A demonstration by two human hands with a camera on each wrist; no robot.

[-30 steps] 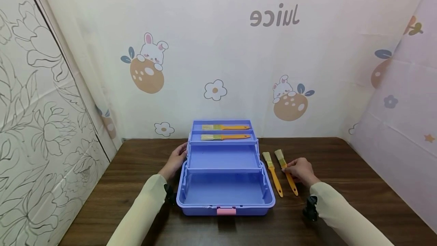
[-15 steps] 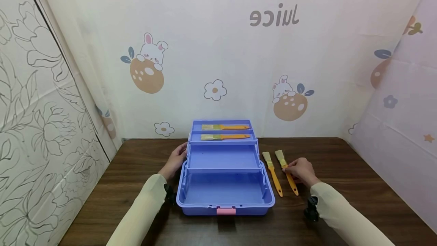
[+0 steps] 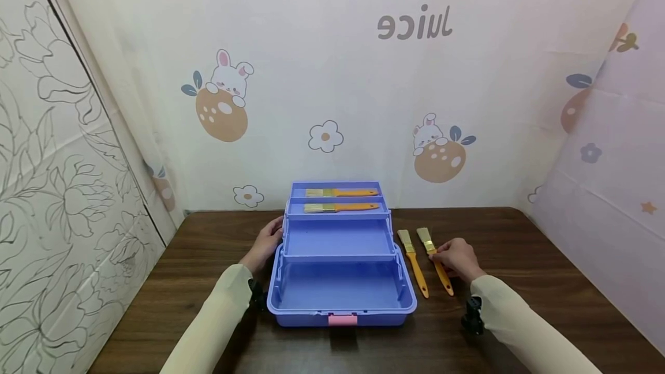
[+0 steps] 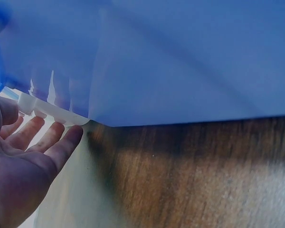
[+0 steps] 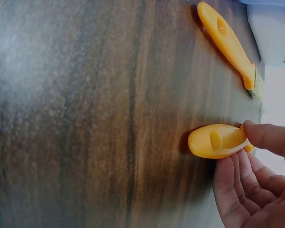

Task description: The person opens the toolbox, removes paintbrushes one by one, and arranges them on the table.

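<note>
An opened blue-violet toolbox stands on the table, its stepped trays raised at the back and a pink latch in front. My left hand rests at its left side near the back; in the left wrist view the fingers stretch loosely to the box's edge. To the right of the box, my right hand pinches the yellow handle of a paintbrush between thumb and fingers, bristles pointing away. Beside it a second paintbrush lies on the table.
Two more paintbrushes, one in the top tray and one in the tray below, lie crosswise. The dark wooden table ends at a patterned curtain behind the box, with more cloth at both sides.
The paintbrush pinched in my right hand has turned very slightly, so its bristles show flatter. Both hands and the toolbox keep their places.
</note>
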